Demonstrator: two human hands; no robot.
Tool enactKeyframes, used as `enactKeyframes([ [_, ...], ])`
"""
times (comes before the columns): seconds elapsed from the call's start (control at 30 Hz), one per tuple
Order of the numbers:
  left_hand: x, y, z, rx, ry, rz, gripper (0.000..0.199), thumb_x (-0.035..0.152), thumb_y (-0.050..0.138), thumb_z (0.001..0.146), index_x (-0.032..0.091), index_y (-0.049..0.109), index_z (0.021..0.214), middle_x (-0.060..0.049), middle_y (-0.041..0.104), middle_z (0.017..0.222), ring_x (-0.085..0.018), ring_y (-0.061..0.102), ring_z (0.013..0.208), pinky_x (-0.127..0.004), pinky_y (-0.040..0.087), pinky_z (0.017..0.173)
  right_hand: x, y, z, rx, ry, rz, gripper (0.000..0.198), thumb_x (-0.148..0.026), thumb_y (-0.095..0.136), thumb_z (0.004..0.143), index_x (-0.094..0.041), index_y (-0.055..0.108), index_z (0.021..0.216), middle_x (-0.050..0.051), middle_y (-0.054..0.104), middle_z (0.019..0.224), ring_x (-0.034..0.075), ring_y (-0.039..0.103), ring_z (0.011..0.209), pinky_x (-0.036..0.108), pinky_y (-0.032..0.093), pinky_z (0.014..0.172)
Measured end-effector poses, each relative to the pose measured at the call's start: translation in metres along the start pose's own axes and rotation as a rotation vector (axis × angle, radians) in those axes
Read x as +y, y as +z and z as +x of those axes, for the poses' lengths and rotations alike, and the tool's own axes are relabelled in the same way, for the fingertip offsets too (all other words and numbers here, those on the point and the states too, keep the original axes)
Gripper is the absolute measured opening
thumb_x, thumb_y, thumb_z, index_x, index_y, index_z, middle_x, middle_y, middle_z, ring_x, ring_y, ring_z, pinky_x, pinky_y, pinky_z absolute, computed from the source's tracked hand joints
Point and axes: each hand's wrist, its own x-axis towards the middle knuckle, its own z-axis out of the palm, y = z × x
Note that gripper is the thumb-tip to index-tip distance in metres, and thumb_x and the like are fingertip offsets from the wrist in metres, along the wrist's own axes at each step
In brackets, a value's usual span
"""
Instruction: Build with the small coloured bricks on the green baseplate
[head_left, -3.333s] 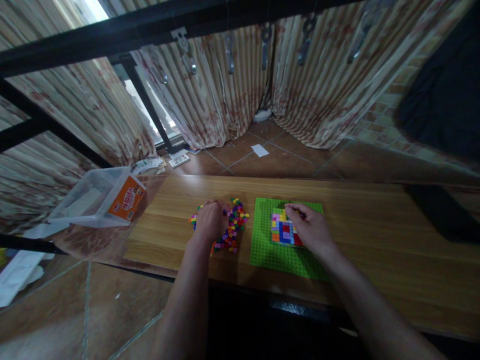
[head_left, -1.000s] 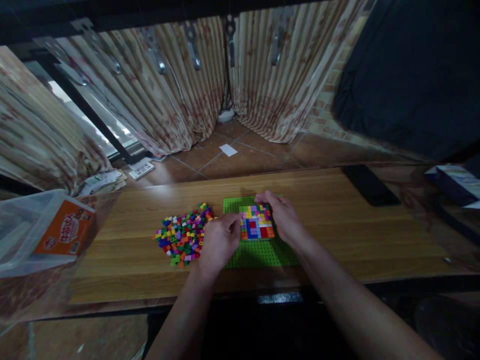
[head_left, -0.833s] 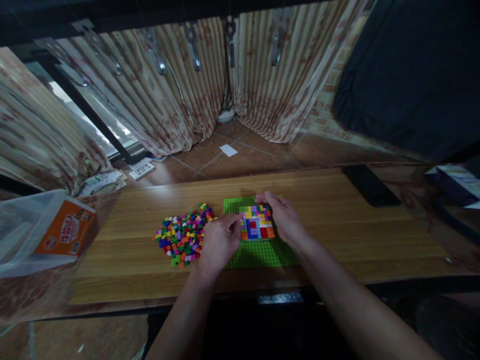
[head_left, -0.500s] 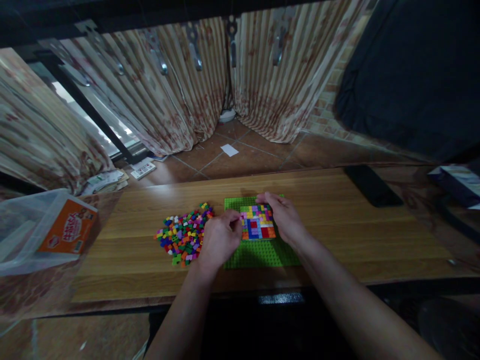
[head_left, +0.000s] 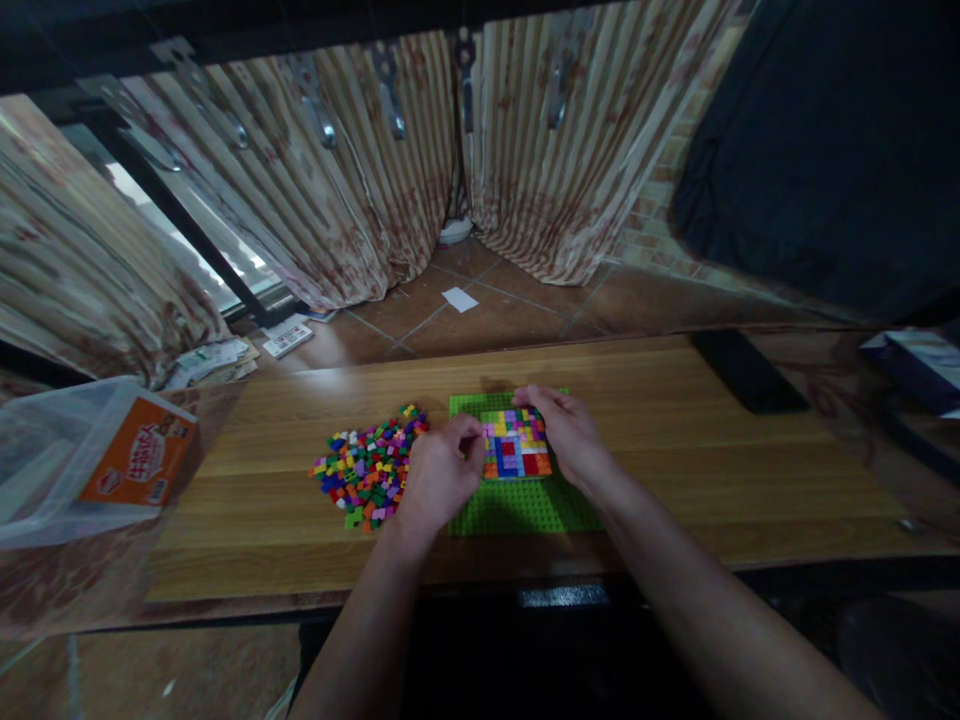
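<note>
A multicoloured toy brick block [head_left: 517,445], rectangular and with several rows of studs, sits on the green baseplate [head_left: 525,512]. At its left edge my left hand [head_left: 444,466] is closed in a pinch, thumb against forefinger, around a small toy brick that the fingertips mostly hide. My right hand [head_left: 571,436] curls around the block's far right corner, fingers along the back edge and palm at the right side, gripping it. Left of the baseplate, partly behind my left hand, lies a pile of loose toy bricks [head_left: 367,475] in many colours.
The wooden table [head_left: 262,520] carries a black phone-like slab [head_left: 748,370] at its right. A clear plastic box [head_left: 67,450] with an orange label stands beyond its left end. Striped curtains [head_left: 360,190] hang behind, and a white paper [head_left: 460,299] lies on the floor.
My left fingertips have shifted very slightly at the block's left edge. The right hand keeps its place, and the brick pile looks the same.
</note>
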Motion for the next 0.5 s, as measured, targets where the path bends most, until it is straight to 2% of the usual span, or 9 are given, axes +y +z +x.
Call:
enactKeyframes([
  [0.27, 0.0025, -0.0013, 0.0009, 0.012, 0.023, 0.009, 0.014, 0.019, 0.05, 0.085, 0.02, 0.065, 0.085, -0.001, 0.068, 0.078, -0.012, 0.062, 0.069, -0.021, 0.044, 0.065, 0.0009, -0.0008, 0.0002, -0.021, -0.013, -0.039, 0.032, -0.052, 0.066, 0.069, -0.02, 0.07, 0.069, 0.003, 0.071, 0.078, 0.018, 0.062, 0.079, 0.032, 0.047, 0.077],
  [0.5, 0.0015, -0.0007, 0.0017, 0.012, 0.035, 0.016, 0.016, 0.019, 0.05, 0.087, 0.02, 0.066, 0.085, -0.002, 0.069, 0.081, -0.013, 0.062, 0.074, -0.022, 0.045, 0.07, 0.0016, -0.0008, -0.0004, -0.025, -0.029, -0.054, 0.029, -0.049, 0.065, 0.072, -0.021, 0.069, 0.068, 0.002, 0.071, 0.077, 0.018, 0.063, 0.079, 0.032, 0.047, 0.077],
])
